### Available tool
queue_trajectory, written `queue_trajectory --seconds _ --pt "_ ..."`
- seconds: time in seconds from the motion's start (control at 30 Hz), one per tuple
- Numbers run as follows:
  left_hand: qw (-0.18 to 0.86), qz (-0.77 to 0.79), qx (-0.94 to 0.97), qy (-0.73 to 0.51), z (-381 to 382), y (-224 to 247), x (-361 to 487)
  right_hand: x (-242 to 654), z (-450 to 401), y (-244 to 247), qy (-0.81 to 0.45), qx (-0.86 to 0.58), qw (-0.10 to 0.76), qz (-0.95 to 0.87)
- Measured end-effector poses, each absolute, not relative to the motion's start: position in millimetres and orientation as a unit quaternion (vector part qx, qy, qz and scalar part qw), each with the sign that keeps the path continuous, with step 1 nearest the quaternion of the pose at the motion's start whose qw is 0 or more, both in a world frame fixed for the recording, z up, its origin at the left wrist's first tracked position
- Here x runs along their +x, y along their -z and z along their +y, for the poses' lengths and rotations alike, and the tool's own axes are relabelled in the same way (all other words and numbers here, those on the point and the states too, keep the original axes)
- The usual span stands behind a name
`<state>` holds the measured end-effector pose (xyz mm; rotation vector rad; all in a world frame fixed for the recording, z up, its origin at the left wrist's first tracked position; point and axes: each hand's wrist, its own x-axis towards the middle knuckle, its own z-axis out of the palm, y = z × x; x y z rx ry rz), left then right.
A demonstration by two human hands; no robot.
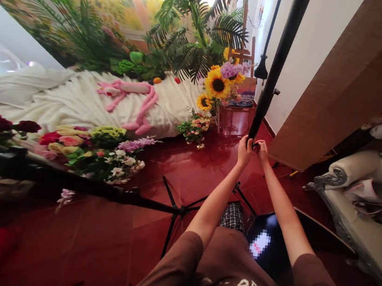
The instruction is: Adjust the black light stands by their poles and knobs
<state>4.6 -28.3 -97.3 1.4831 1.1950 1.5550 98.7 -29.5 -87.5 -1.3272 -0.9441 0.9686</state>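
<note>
A black light stand (pixel 273 74) rises in front of me, its pole leaning up to the right. My left hand (pixel 245 151) is closed around the pole low on its visible length. Just right of it, my right hand (pixel 263 151) pinches a small dark knob (pixel 255 146) on the side of the pole. Higher up, another small knob (pixel 275 92) sticks out from the pole. The stand's lower part is mostly hidden behind my forearms.
A second black stand (pixel 155 202) crosses at left, its legs spread on the red floor (pixel 101 239). Flowers (pixel 71 146) and a pink plush toy (pixel 134 93) on a white cloth (pixel 59 102) lie beyond. A brown panel (pixel 339 87) and cream sofa (pixel 362 203) stand at right.
</note>
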Motion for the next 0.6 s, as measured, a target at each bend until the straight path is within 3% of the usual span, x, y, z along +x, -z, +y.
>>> queue_trajectory --seconds 0.13,0.3,0.43,0.6 --pt "0.338 0.457 0.577 -0.586 -28.7 94.9 1.6 101.4 -30.3 81.3 -0.424 -0.6 0.556 -0.388" --pt "0.348 0.451 0.581 -0.582 -30.4 90.9 -1.5 115.8 -29.6 67.2 -0.435 -0.683 0.441 -0.386" --pt "0.352 0.45 0.579 -0.581 -31.3 89.6 -1.9 117.5 -26.7 56.9 -0.426 -0.693 0.415 -0.407" --pt "0.349 0.451 0.582 -0.58 -30.8 91.1 -1.8 117.0 -28.3 57.5 -0.503 -0.627 0.427 -0.415"
